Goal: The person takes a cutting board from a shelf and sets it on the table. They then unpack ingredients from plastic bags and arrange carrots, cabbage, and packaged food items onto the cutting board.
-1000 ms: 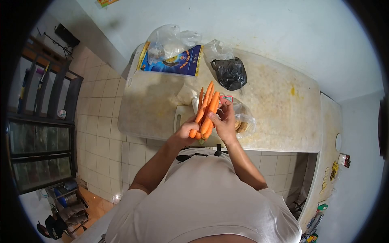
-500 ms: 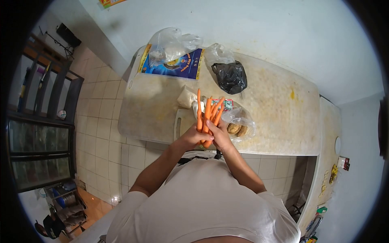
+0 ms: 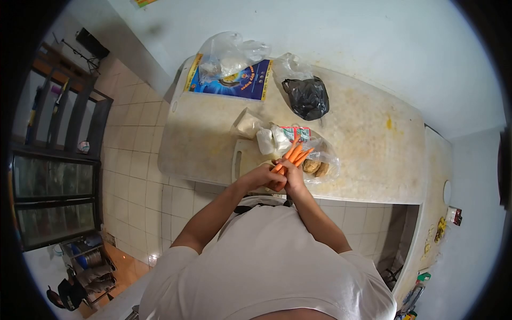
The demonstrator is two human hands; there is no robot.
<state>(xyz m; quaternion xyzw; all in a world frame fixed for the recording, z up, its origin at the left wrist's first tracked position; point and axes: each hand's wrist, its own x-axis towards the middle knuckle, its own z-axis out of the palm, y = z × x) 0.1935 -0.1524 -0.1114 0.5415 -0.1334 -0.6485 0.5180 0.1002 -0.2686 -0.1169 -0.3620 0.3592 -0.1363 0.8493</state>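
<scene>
Both of my hands are closed around a bunch of carrots just above the table's near edge. My left hand wraps the lower ends from the left, and my right hand grips them from the right. The orange tips fan out up and to the right. Under and beside my hands lies a white cutting board with a handle slot. Just beyond it are a clear bag of pale contents, white packets and a red-green packet. A clear bag with brown, potato-like lumps rests by my right hand.
The worn pale table stands against a white wall. Toward its back are a blue printed sheet, a crumpled clear plastic bag and a black plastic bag. A counter runs along the right, with tiled floor at left.
The carrots have tilted from nearly upright toward the right and sit lower in my hands. My hands have drawn closer together, uncovering more of the white packets. The view has shifted slightly.
</scene>
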